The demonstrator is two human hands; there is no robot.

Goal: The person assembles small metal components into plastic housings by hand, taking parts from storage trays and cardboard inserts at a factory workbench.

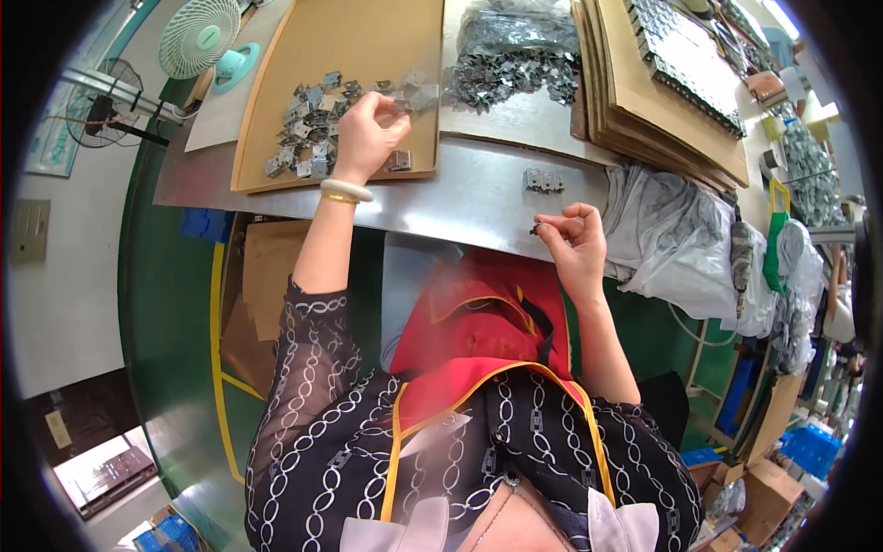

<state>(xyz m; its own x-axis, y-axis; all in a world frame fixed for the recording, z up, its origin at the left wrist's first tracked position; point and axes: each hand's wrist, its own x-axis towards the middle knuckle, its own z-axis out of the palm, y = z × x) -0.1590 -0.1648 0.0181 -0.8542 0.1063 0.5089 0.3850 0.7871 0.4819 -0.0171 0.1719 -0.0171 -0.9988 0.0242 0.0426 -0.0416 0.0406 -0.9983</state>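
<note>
My left hand (370, 136) is over the shallow cardboard tray (345, 41), thumb and fingers pinched on a small grey metal part (402, 105) whose shape is blurred. A loose heap of bent metal pieces (308, 129) lies in the tray beside that hand. One reddish-looking metal piece (400, 161) rests apart, near the tray's front edge. At the bench's front edge my right hand (576, 247) pinches a small dark metal part (535, 228) between thumb and fingertip. Just beyond it, a short row of silvery metal parts (544, 180) sits on the steel bench top (487, 179).
A pile of dark metal pieces (510, 78) lies partly under clear plastic at the back. Stacked cardboard sheets (635, 110) bear rows of parts (690, 64) to the right. White plastic bags (667, 230) hang over the right edge. A mint fan (200, 39) stands far left.
</note>
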